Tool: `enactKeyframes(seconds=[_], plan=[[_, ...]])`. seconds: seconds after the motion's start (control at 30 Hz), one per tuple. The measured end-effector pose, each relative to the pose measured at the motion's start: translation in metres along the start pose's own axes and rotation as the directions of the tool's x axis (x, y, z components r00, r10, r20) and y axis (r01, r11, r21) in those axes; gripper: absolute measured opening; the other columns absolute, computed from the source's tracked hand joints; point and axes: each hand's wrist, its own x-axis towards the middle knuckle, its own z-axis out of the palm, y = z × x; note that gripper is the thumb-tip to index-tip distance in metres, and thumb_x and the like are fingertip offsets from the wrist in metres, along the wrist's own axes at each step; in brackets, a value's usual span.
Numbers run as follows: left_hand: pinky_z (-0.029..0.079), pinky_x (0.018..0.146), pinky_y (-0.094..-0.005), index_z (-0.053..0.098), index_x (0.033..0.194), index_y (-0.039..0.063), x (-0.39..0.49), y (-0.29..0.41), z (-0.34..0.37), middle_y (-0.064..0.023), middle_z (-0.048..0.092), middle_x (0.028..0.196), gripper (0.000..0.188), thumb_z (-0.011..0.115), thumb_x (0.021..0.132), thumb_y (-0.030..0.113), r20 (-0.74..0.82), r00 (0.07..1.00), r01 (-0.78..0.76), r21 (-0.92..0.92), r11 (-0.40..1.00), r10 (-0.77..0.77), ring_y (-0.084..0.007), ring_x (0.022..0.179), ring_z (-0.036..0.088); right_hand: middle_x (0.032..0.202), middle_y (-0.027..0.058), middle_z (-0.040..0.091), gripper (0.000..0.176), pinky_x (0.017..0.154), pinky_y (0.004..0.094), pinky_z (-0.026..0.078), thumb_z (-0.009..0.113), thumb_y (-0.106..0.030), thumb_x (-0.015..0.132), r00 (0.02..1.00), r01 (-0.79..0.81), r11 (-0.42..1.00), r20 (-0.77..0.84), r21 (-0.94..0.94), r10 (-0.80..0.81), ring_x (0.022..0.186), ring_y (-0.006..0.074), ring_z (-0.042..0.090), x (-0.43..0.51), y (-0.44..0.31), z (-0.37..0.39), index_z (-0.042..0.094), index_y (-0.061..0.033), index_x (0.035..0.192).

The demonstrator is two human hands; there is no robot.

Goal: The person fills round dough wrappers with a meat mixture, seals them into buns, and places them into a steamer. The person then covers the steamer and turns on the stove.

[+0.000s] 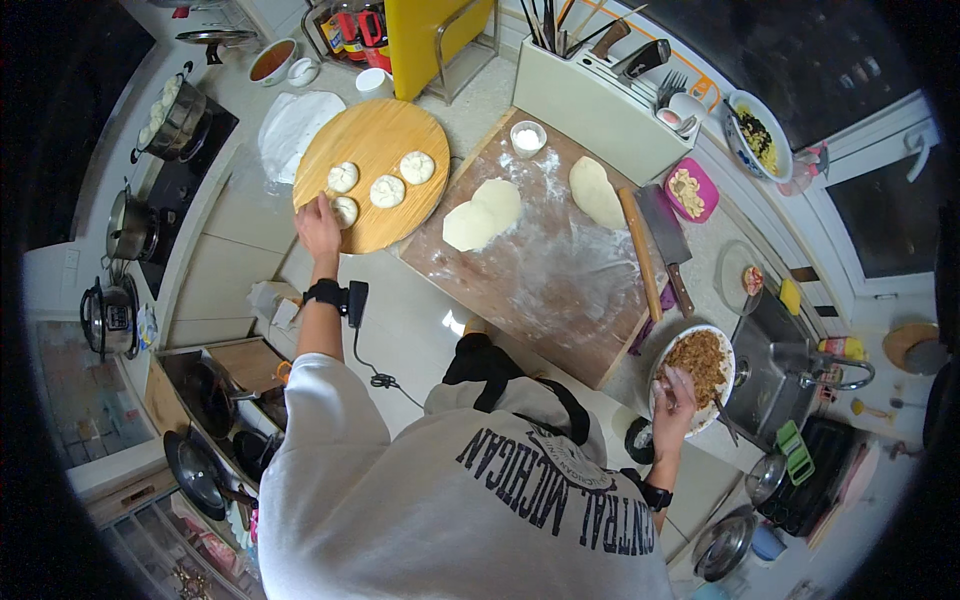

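Observation:
On a round wooden board [411, 135] at the upper left sit several pleated dough buns. My left hand [318, 226] has its fingers around the left side of the nearest bun [345, 213], partly covering it. Beyond it lie other white buns [387, 192]. My right hand [675, 405], its fingertips whitish, hovers at the near edge of a white bowl of brown minced filling [697, 364], fingers loosely apart and nothing seen in them. A spoon handle [726, 424] sticks out of that bowl. Flattened dough pieces [480, 216] lie on the floured wooden pastry board [525, 300].
A rolling pin [640, 255] and a cleaver [664, 229] lie along the pastry board's right side. A small cup of white powder [528, 139] stands at its far corner. The sink [772, 360] is at right; a steamer pot [174, 120] is on the left stove. A cable [384, 380] hangs from my left wrist.

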Motion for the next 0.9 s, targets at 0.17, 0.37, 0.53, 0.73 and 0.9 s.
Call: enactKeyframes(seconds=[0.17, 0.37, 0.53, 0.73, 0.9], plan=[[0.029, 0.106, -0.0404, 0.045, 0.125, -0.006, -0.025, -0.014, 0.016, -0.0237, 0.044, 0.132, 0.051, 0.057, 0.089, 0.028, 0.019, 0.951, -0.297, -0.209, 0.932, 0.308, -0.0368, 0.123, 0.041, 0.110, 0.0149, 0.058, 0.032, 0.079, 0.0292, 0.047, 0.064, 0.004, 0.077, 0.997, -0.080, 0.997, 0.008, 0.021, 0.079, 0.082, 0.0197, 0.057, -0.006, 0.006, 0.001, 0.062, 0.0017, 0.109], [0.031, 0.105, -0.0423, 0.041, 0.131, -0.005, -0.038, 0.011, 0.019, -0.0244, 0.041, 0.135, 0.050, 0.053, 0.091, 0.024, -0.118, 0.961, -0.237, 0.106, 0.966, 0.249, -0.0356, 0.128, 0.037, 0.112, 0.0151, 0.058, 0.030, 0.080, 0.0298, 0.048, 0.064, 0.001, 0.079, 0.997, -0.063, 0.996, 0.032, -0.064, 0.065, 0.090, 0.0220, 0.059, -0.011, 0.019, -0.009, 0.062, 0.0005, 0.109], [0.047, 0.082, -0.0373, 0.056, 0.105, -0.003, -0.083, 0.089, 0.021, -0.0171, 0.060, 0.101, 0.020, 0.053, 0.089, 0.007, 0.001, 0.875, -0.412, -0.522, 0.747, 0.484, -0.0307, 0.092, 0.059, 0.113, 0.0149, 0.058, 0.027, 0.080, 0.0305, 0.049, 0.063, 0.001, 0.080, 0.967, -0.253, 0.967, 0.026, 0.008, 0.253, 0.095, 0.0243, 0.059, -0.023, 0.023, -0.011, 0.062, 0.0014, 0.107], [0.046, 0.083, -0.0399, 0.062, 0.104, 0.004, -0.113, 0.180, 0.123, -0.0169, 0.059, 0.102, 0.037, 0.073, 0.071, 0.016, 0.341, 0.722, -0.500, -0.346, 0.794, 0.602, -0.0314, 0.095, 0.055, 0.110, 0.0169, 0.059, 0.028, 0.081, 0.0301, 0.048, 0.062, 0.003, 0.078, 0.980, -0.194, 0.979, -0.051, -0.059, 0.191, 0.093, 0.0268, 0.060, -0.047, 0.039, -0.010, 0.062, 0.0019, 0.105], [0.047, 0.088, -0.0398, 0.062, 0.101, 0.004, -0.089, 0.197, 0.180, -0.0154, 0.060, 0.109, 0.055, 0.078, 0.066, 0.044, 0.481, 0.846, -0.369, 0.218, 0.903, 0.230, -0.0330, 0.103, 0.058, 0.107, 0.0145, 0.061, 0.029, 0.070, 0.0292, 0.050, 0.063, 0.002, 0.078, 0.948, -0.298, 0.951, -0.147, -0.083, 0.284, 0.077, 0.0212, 0.062, -0.081, 0.051, -0.019, 0.063, 0.0000, 0.107]])
